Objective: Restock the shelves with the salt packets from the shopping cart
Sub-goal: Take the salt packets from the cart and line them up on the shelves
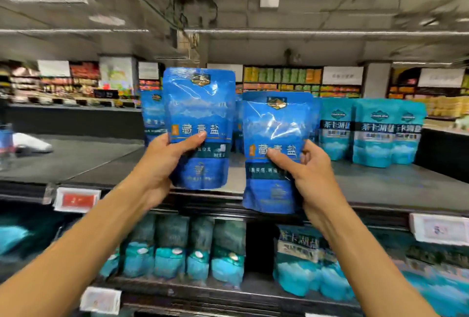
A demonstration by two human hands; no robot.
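Observation:
My left hand (166,161) grips a blue salt packet (200,108) upright by its lower half, thumb across the front, above the front of the top shelf (380,184). My right hand (308,172) holds a second blue salt packet (275,123), a little lower, its bottom hanging just in front of the shelf's edge. Behind them, more blue packets (151,113) stand on the shelf. The shopping cart is out of view.
Teal salt packets (373,133) stand at the right of the top shelf. More teal packets (200,253) fill the lower shelf. A red price tag (76,200) and a white tag (439,230) hang on the shelf edge. Other store shelving runs behind.

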